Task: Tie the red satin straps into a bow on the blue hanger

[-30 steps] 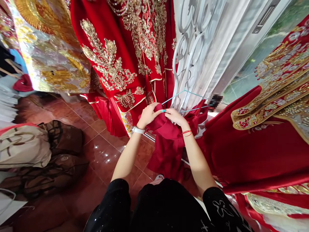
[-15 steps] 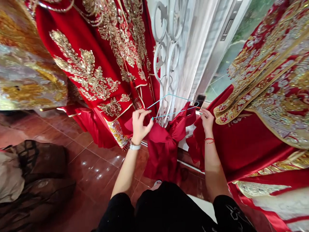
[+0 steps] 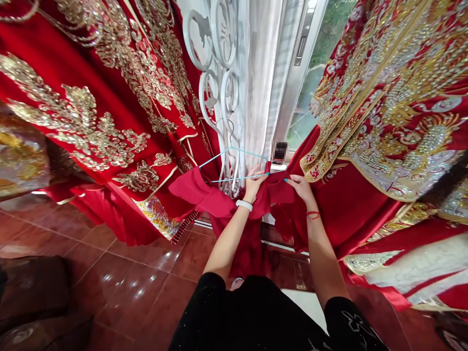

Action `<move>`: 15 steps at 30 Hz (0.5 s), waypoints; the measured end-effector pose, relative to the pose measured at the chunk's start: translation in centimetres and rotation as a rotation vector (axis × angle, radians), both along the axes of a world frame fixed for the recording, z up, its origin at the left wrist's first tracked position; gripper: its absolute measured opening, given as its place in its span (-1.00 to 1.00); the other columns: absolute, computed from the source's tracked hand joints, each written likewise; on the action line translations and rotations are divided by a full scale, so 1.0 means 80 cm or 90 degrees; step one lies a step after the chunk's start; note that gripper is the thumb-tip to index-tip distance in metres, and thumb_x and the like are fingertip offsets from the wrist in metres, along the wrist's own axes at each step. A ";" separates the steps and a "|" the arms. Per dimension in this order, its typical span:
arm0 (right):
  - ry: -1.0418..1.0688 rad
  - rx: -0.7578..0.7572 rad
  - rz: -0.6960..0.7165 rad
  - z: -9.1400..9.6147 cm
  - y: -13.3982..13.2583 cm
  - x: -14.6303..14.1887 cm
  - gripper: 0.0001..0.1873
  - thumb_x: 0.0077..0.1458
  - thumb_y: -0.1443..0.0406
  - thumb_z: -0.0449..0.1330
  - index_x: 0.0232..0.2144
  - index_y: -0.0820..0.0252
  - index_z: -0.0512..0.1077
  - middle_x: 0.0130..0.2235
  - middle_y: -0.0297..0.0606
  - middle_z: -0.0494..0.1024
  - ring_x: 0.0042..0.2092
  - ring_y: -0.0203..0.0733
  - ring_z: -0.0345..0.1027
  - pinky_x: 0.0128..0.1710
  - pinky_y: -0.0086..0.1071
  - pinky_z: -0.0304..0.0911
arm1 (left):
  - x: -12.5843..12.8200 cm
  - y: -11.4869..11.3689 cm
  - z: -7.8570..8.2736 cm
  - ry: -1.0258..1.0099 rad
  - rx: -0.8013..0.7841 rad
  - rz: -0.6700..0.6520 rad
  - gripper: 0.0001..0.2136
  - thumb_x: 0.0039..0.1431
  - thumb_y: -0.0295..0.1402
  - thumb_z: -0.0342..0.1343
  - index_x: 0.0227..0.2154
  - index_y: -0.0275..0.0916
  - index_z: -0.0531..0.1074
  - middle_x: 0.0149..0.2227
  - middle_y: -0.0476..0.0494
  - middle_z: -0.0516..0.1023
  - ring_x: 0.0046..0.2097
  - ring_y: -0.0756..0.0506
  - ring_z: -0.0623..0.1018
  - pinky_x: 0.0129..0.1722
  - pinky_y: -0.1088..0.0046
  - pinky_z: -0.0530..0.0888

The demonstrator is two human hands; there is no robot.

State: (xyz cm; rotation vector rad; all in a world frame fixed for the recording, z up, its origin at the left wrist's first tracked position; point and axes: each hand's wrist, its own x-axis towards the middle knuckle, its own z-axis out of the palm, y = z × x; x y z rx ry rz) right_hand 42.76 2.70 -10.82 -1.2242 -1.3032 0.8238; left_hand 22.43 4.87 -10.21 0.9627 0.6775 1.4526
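Observation:
A plain dark red garment (image 3: 234,214) hangs on a thin teal wire hanger (image 3: 234,163), whose hook is caught on a white scrolled metal grille (image 3: 219,87). My left hand (image 3: 253,184), with a white watch at the wrist, pinches the red cloth near the hanger's right end. Close beside it, my right hand (image 3: 298,186), with a red string at the wrist, grips the same cloth on the right. Both hands are closed on fabric.
Red robes with heavy gold embroidery hang on the left (image 3: 95,112) and on the right (image 3: 387,126). A glass door with a metal frame (image 3: 303,63) stands behind the grille. The floor is glossy red-brown tile (image 3: 139,287). Dark bags lie at the lower left (image 3: 32,302).
My left hand has moved from the hanger's left end to its right end, next to my right hand. The red cloth now spreads along the bar. The camera has swung right.

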 end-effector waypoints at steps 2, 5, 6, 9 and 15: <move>-0.011 0.023 -0.055 0.002 -0.005 0.006 -0.57 -0.20 -0.04 0.38 -0.41 0.18 0.57 -0.35 -0.19 0.66 -0.27 -0.05 0.50 -0.11 -0.13 0.42 | 0.000 0.001 -0.001 0.025 -0.001 -0.001 -0.54 -0.15 -0.22 0.42 -0.13 -0.24 0.55 -0.14 -0.22 0.65 -0.06 -0.17 0.61 0.11 0.19 0.44; -0.022 0.099 -0.172 0.008 -0.003 0.004 -0.65 -0.10 0.03 0.32 -0.39 0.19 0.56 -0.28 -0.15 0.64 -0.17 -0.04 0.50 0.03 -0.09 0.36 | -0.001 0.003 -0.002 0.051 0.006 0.020 -0.63 -0.15 -0.20 0.41 -0.26 -0.24 0.58 -0.17 -0.21 0.66 -0.07 -0.18 0.60 0.06 0.23 0.45; -0.021 0.125 -0.212 0.011 -0.001 0.000 -0.67 -0.08 0.05 0.31 -0.38 0.19 0.55 -0.25 -0.13 0.64 -0.14 -0.04 0.49 0.08 -0.07 0.33 | -0.001 0.003 -0.002 0.053 0.009 0.021 -0.64 -0.15 -0.20 0.41 -0.26 -0.24 0.58 -0.18 -0.21 0.66 -0.08 -0.17 0.60 0.04 0.24 0.46; -0.013 0.204 -0.274 0.019 0.010 -0.016 -0.71 -0.02 0.11 0.28 -0.34 0.20 0.55 -0.18 -0.09 0.63 -0.07 -0.03 0.47 0.17 -0.04 0.26 | -0.002 0.000 -0.001 0.044 0.000 0.027 -0.63 -0.16 -0.18 0.41 -0.27 -0.24 0.58 -0.21 -0.18 0.66 -0.14 -0.13 0.60 -0.03 0.30 0.47; -0.037 0.299 -0.301 0.025 0.036 -0.033 -0.77 0.09 0.17 0.20 -0.28 0.18 0.56 -0.15 -0.11 0.63 -0.01 0.00 0.45 0.27 0.04 0.13 | -0.007 -0.006 0.006 0.043 -0.039 0.028 -0.60 -0.18 -0.19 0.42 -0.26 -0.30 0.60 -0.31 -0.15 0.64 -0.25 -0.09 0.58 -0.15 0.36 0.48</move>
